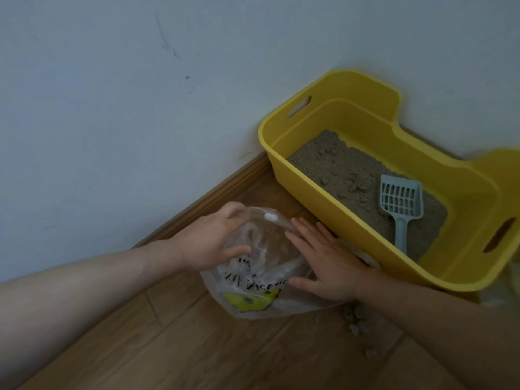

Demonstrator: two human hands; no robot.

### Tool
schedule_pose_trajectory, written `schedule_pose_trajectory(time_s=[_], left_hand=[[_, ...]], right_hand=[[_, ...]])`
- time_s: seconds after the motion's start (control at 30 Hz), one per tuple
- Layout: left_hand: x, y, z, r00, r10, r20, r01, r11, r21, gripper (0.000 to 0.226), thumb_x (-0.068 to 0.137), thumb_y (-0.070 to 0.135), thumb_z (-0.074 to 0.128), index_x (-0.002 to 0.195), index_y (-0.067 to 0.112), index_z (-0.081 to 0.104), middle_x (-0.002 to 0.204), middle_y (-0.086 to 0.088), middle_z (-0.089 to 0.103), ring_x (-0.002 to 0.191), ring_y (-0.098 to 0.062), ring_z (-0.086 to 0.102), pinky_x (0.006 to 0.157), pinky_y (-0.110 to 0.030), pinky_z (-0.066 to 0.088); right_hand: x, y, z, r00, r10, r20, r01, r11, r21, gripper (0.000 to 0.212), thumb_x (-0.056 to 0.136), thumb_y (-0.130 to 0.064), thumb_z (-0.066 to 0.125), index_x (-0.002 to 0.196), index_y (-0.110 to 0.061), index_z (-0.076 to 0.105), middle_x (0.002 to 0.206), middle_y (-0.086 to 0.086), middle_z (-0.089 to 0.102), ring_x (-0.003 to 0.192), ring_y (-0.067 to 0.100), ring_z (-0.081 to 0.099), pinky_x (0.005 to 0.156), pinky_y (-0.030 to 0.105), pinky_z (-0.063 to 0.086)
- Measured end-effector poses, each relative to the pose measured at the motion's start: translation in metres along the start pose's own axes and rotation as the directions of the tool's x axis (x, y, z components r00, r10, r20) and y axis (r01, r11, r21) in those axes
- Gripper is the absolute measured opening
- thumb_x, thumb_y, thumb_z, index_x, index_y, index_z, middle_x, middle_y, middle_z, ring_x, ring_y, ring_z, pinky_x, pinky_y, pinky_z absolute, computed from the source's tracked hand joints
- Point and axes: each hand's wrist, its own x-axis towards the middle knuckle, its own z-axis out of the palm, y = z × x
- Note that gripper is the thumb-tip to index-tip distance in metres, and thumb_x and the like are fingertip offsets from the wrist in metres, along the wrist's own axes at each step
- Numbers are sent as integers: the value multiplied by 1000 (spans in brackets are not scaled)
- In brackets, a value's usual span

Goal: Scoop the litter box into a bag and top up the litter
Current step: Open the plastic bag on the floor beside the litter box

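Left hand (206, 240): curled, gripping bag (253, 294) rim. Right hand (329, 266): fingers straight, flat against bag, on floor (197, 347). Far right, box (323, 212): litter (334, 167), scoop (399, 202) lying on it.

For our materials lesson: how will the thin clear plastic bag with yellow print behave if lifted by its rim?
Probably floppy: the clear plastic bag is creased and crumpled between the left hand and right hand. Likely light, as it looks empty. Its mouth would probably sag shut once released.
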Motion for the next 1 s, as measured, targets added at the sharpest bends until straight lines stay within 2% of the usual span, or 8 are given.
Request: schedule_pose_trajectory(time_s=[0.1, 0.27, 0.4, 0.47, 0.53, 0.6, 0.8, 1.0], left_hand=[[3, -4, 0, 999, -39, -5, 39, 999, 1, 67, 90, 59, 51, 144, 21, 42, 159, 0, 14, 140, -19, 35, 113, -40, 36], [8, -6, 3, 998, -45, -35, 45, 999, 2, 53, 92, 51, 54, 135, 20, 56, 140, 5, 50, 124, -12, 50, 105, -33, 41], [10, -7, -1, 994, 2, -113, 17, 986, 169, 41, 93, 50, 53, 127, 29, 61, 130, 16, 57, 129, -11, 40, 107, -39, 28], [11, -6, -5, 996, 17, -90, -7, 994, 113, 37, 92, 43, 58, 125, 26, 64, 128, 14, 58, 128, -11, 44, 109, -39, 29], [11, -4, -10, 998, 22, -60, -21, 1000, 18, 36, 89, 34, 64, 123, 21, 65, 124, 9, 59, 115, -11, 55, 101, -34, 43], [10, -2, -14, 998, 10, -55, -12, 999, -30, 36, 87, 29, 68, 122, 20, 66, 120, 9, 58, 107, -9, 57, 95, -31, 47], [9, -2, -19, 993, -27, -116, 14, 993, -114, 39, 82, 23, 74, 121, 20, 67, 115, 13, 53, 99, -6, 56, 88, -24, 47], [15, 2, -31, 985, -43, -166, 3, 972, -236, 40, 79, 15, 77, 118, 18, 68, 115, 10, 55, 90, 0, 56, 80, -16, 45]], right_hand=[[0, -4, -3, 999, 33, -6, -33, 999, 17, 103, 86, -81, 31, 157, -20, -11, 163, -7, -20, 147, 8, -24, 123, 40, -9], [0, -4, -6, 998, 54, -33, -52, 997, 56, 103, 86, -80, 34, 157, -20, -10, 164, -9, -16, 148, 6, -20, 121, 35, -11], [-1, 0, -6, 998, 52, -48, -48, 995, 86, 101, 87, -77, 36, 157, -21, -10, 164, -10, -16, 148, 6, -20, 123, 39, -6], [-1, 0, -7, 997, 53, -53, -48, 994, 101, 101, 87, -76, 37, 157, -21, -10, 164, -11, -17, 148, 5, -19, 123, 38, -7], [-1, -2, -9, 997, 59, -54, -52, 992, 113, 101, 87, -76, 37, 157, -21, -10, 163, -11, -18, 148, 5, -19, 123, 37, -7], [-2, -5, -11, 996, 64, -55, -57, 992, 113, 100, 88, -74, 37, 157, -21, -11, 163, -12, -19, 148, 5, -19, 123, 37, -6], [-14, -29, -34, 993, 85, -86, -72, 987, 145, 97, 90, -69, 42, 156, -24, -13, 161, -13, -23, 148, 5, -18, 119, 29, -8], [-26, -52, -76, 991, 68, -118, -42, 977, 208, 95, 90, -69, 42, 156, -27, -11, 160, -21, -19, 147, -1, -10, 119, 26, 7]])
